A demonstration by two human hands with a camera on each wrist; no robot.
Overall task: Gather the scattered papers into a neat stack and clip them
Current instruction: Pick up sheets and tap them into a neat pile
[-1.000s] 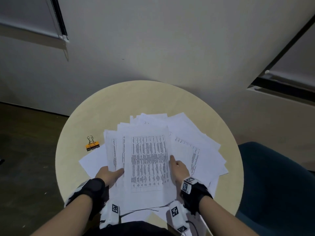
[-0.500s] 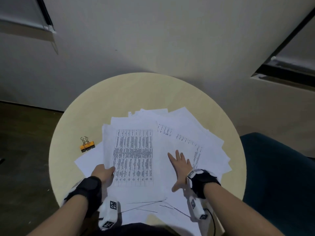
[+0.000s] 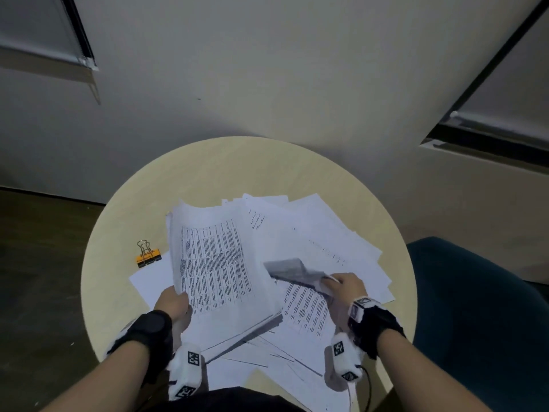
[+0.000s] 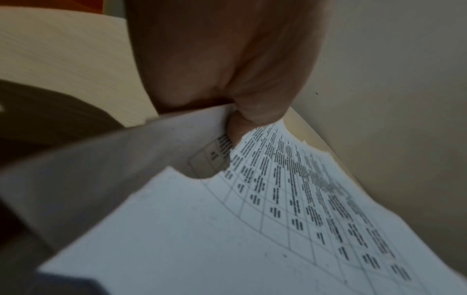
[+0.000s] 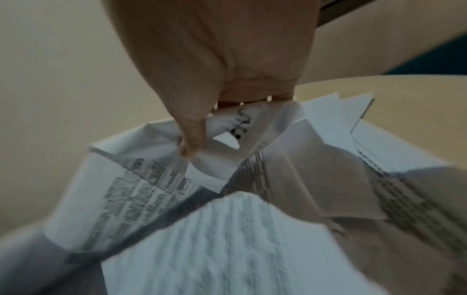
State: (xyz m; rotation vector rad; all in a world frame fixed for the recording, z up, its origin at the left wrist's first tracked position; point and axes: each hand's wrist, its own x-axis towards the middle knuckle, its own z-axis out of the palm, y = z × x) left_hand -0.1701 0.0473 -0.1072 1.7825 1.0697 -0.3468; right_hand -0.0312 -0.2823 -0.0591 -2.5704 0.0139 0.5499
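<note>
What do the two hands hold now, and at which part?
The left hand grips a bundle of white printed papers at its near left edge. The right hand pinches a crumpled sheet at its corner.

One round table [image 3: 208, 179]. One orange binder clip [image 3: 148, 257], near the table's left edge. Two hands in view: left hand [image 3: 175, 304], right hand [image 3: 346, 285]. Two black wrist straps [image 3: 151, 328], one per arm. Papers [image 3: 320, 233]: many overlapping white sheets spread from the table's middle to its right and near edges, exact count cannot be told. One dark blue chair [image 3: 475, 307] off the table's right edge.
</note>
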